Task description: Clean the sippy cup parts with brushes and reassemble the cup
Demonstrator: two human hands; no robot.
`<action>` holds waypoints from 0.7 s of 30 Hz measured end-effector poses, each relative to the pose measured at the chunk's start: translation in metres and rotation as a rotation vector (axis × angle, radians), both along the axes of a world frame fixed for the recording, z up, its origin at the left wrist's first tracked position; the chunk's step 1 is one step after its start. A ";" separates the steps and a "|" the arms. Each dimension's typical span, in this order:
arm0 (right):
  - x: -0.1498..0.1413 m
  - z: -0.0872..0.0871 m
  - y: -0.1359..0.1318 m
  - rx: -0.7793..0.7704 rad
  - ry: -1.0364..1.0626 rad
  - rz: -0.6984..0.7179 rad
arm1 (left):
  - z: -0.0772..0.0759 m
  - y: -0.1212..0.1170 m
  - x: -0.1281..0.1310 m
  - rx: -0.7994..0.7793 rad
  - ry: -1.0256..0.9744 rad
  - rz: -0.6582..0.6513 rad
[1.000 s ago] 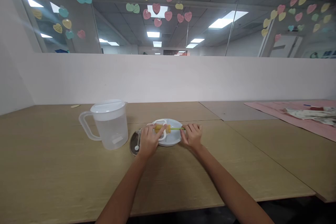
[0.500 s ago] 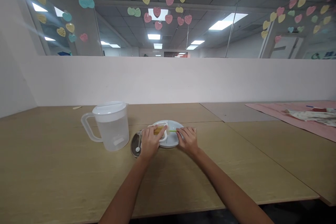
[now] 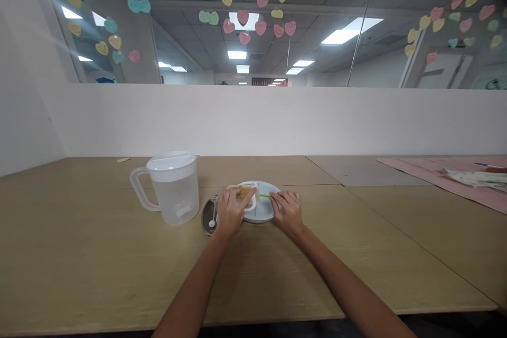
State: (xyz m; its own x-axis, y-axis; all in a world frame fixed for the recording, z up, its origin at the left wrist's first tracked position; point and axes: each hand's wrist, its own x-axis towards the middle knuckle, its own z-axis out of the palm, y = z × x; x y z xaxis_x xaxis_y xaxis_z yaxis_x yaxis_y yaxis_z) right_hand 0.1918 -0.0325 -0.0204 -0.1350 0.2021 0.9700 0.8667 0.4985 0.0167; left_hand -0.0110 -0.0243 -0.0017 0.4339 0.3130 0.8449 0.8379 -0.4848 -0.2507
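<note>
My left hand (image 3: 230, 215) is closed round a white looped piece (image 3: 252, 204) with an amber-yellow part (image 3: 243, 191) inside it; its exact kind is too small to make out. The fingers of my right hand (image 3: 288, 213) pinch a thin yellow-green stick (image 3: 265, 195). The stick points left, its tip close to the pale end of the piece; whether they touch I cannot tell. Both are over a white round plate (image 3: 267, 215). Beside my left hand lies a dark round dish (image 3: 206, 216) with a small white spoon-like item (image 3: 213, 222) on it, partly hidden by the hand.
A translucent lidded pitcher (image 3: 176, 193) stands left of the dish, its handle to the left. At the far right a pink cloth (image 3: 420, 169) carries a crumpled whitish cloth (image 3: 471, 177). A white wall (image 3: 253, 121) with windows closes off the wooden table's (image 3: 99, 264) back.
The whole view has shifted slightly, so everything appears a little further right. Both hands keep their grips over the plate, with the stick at nearly the same place against the piece.
</note>
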 end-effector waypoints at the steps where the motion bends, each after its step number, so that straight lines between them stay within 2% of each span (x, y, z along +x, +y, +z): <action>1: 0.000 0.000 0.000 0.002 -0.001 0.014 | 0.001 0.000 -0.001 0.009 -0.008 0.015; 6: -0.001 -0.004 -0.002 0.024 0.000 0.090 | -0.001 0.004 -0.006 -0.044 -0.021 0.055; 11: 0.002 -0.003 0.000 0.019 0.052 0.097 | -0.005 0.004 -0.004 -0.132 0.022 -0.015; 17: 0.005 -0.001 0.004 -0.037 0.018 0.066 | -0.004 0.004 -0.002 -0.107 0.001 -0.010; 21: 0.002 -0.001 0.002 -0.027 0.013 0.108 | -0.002 0.004 -0.006 -0.065 -0.031 0.020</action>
